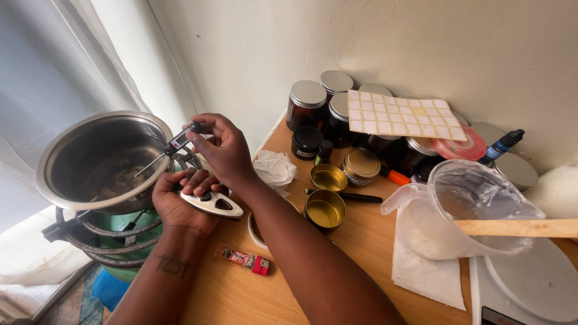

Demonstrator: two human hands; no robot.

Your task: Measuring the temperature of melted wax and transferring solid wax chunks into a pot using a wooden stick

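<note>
My left hand (180, 201) grips the silver and black handle (212, 204) of a steel pot (99, 159) that sits tilted on a gas burner (108, 241) at the left. Melted pale stuff lies in the pot's bottom. My right hand (223, 147) pinches a small digital probe thermometer (178, 143) by its head, with the thin metal probe pointing down into the pot.
On the wooden table stand several amber jars with metal lids (307, 102), two open gold tins (325, 207), a sheet of square stickers (400, 114), a clear plastic jug (469, 207) with a wooden stick, crumpled tissue (274, 168), a red lighter (244, 260) and a scale (530, 283).
</note>
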